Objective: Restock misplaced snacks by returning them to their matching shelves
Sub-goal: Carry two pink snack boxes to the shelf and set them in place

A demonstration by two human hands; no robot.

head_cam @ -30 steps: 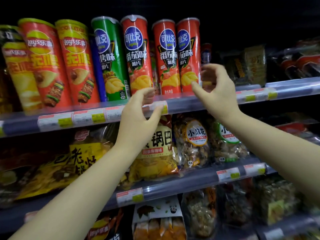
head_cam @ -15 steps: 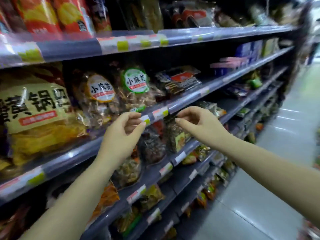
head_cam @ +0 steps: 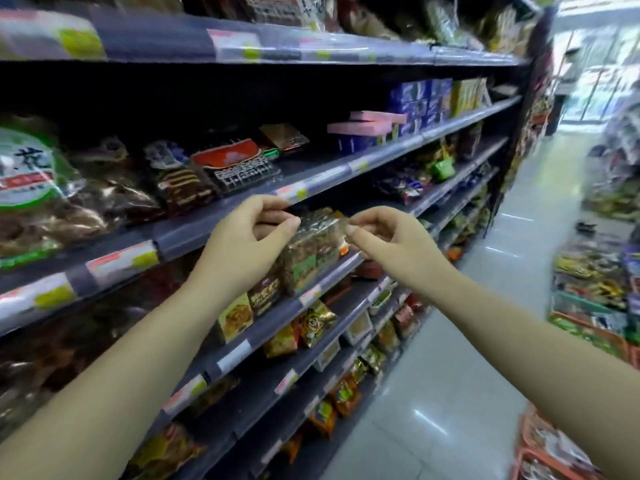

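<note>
— Since the earlier frames, both hands have been carried rightward along the aisle to a clear snack bag point(head_cam: 313, 252) on the third shelf point(head_cam: 341, 270).

— How is it held?

— Its top corners are pinched by the left hand point(head_cam: 247, 244) and the right hand point(head_cam: 388, 242), fingers curled.

— How should it be lifted?

— Judged from here, it is best drawn straight out, clear of the price rail point(head_cam: 322, 180) above, so neighbouring packs point(head_cam: 265, 292) are not dragged.

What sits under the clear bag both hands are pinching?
The bag stands on a shelf edge with a price tag. Below are a gold packet and orange packets. The left hand hides its left side.
</note>
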